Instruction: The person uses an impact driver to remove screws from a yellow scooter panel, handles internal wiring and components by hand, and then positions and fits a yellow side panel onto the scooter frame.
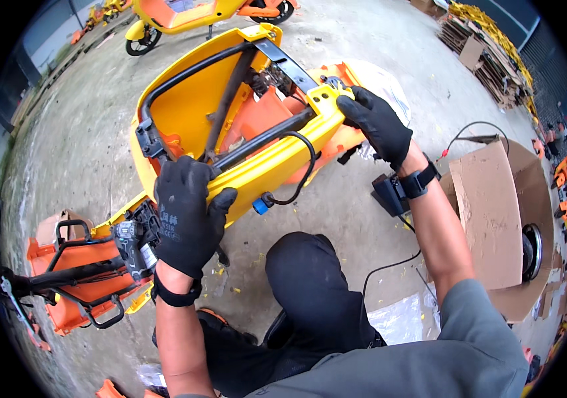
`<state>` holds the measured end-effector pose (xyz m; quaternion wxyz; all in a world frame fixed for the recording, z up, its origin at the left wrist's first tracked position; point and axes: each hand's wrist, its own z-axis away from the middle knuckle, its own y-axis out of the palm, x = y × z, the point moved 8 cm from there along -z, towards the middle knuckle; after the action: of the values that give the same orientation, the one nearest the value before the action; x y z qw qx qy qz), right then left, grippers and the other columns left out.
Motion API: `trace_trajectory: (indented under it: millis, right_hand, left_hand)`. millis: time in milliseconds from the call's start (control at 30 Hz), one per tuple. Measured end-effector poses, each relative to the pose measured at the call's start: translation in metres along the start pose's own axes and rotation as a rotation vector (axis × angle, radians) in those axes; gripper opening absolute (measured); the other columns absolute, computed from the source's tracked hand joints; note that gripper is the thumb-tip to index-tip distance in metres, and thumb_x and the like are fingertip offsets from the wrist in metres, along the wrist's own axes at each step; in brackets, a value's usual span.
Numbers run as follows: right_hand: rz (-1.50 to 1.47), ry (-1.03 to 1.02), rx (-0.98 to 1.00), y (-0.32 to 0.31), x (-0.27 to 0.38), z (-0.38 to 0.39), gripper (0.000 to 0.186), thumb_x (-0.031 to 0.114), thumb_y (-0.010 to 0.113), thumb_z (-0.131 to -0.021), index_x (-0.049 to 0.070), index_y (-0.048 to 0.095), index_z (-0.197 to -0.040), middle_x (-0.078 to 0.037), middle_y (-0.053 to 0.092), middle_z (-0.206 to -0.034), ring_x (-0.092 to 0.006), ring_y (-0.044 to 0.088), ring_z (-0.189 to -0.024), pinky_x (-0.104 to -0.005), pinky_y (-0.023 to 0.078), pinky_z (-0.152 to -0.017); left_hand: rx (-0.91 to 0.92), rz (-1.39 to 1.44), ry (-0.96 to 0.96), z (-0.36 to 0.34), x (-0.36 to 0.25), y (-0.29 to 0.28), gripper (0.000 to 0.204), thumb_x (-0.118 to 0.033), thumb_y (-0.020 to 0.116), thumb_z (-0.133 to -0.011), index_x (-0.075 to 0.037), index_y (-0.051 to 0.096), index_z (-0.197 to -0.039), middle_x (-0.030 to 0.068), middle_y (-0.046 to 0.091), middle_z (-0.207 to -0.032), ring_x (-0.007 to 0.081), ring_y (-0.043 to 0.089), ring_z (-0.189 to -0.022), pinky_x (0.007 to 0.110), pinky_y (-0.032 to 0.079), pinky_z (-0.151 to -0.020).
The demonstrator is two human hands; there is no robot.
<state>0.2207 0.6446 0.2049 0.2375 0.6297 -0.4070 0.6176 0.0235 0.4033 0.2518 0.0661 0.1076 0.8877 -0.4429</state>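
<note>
A yellow scooter body panel [267, 176] runs along the near side of a partly stripped scooter, next to a black tubular frame [267, 140]. My left hand [187, 212], in a black glove, is closed on the panel's left part, thumb over its outer face. At the panel's right end, by a corner with small dark holes, my gloved right hand [383, 126] grips the edge; some of its fingers are hidden. From the panel hangs a black cable [312, 166] with a blue connector [261, 205]. Orange inner plastic [257, 116] shows through the frame.
An open cardboard box [489, 212] with a round black-and-metal part stands at my right. Clear plastic film [396, 318] lies on the concrete floor. Orange scooter parts [84, 292] with black tubes are at the left. Another yellow-orange scooter [194, 16] stands ahead; stacked cardboard [489, 66] lies far right.
</note>
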Motion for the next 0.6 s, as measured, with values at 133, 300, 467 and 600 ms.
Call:
trace_trajectory:
  millis: [133, 300, 467, 600]
  right_hand:
    - [0.036, -0.047, -0.010, 0.008, 0.005, -0.001, 0.055, 0.042, 0.067, -0.093, -0.004, 0.060, -0.122, -0.007, 0.065, -0.108, -0.0130, 0.057, -0.098, -0.0281, 0.047, -0.089]
    - [0.006, -0.118, -0.151, -0.002, -0.013, 0.000, 0.058, 0.046, 0.063, -0.095, -0.003, 0.057, -0.125, -0.009, 0.064, -0.112, -0.0139, 0.059, -0.098, -0.0279, 0.047, -0.089]
    - [-0.064, 0.189, -0.370, -0.010, -0.075, 0.053, 0.043, 0.048, 0.061, -0.096, 0.005, 0.062, -0.092, -0.003, 0.064, -0.075, -0.0111, 0.060, -0.060, -0.0271, 0.050, -0.055]
    - [-0.277, 0.549, -0.238, 0.014, -0.133, 0.079, 0.069, 0.072, 0.057, -0.086, 0.004, 0.062, -0.097, -0.006, 0.064, -0.080, -0.0125, 0.060, -0.062, -0.0272, 0.052, -0.059]
  left_hand:
    - [0.006, 0.068, -0.064, 0.001, 0.005, -0.004, 0.028, -0.007, 0.074, -0.078, 0.000, 0.054, -0.096, 0.0167, 0.052, -0.093, 0.0371, 0.052, -0.090, 0.043, 0.043, -0.082]
    - [0.035, 0.083, -0.056, -0.001, 0.005, 0.006, 0.022, -0.007, 0.072, -0.080, 0.001, 0.057, -0.093, 0.0159, 0.052, -0.089, 0.0356, 0.053, -0.087, 0.042, 0.044, -0.080]
    - [0.046, 0.051, -0.053, 0.000, 0.007, 0.011, 0.016, -0.009, 0.069, -0.085, 0.001, 0.058, -0.093, 0.0139, 0.053, -0.087, 0.0319, 0.053, -0.086, 0.039, 0.043, -0.080]
    - [0.048, -0.002, -0.046, 0.000, 0.004, 0.011, 0.016, -0.010, 0.068, -0.086, 0.001, 0.057, -0.093, 0.0136, 0.053, -0.087, 0.0312, 0.053, -0.085, 0.038, 0.043, -0.080]
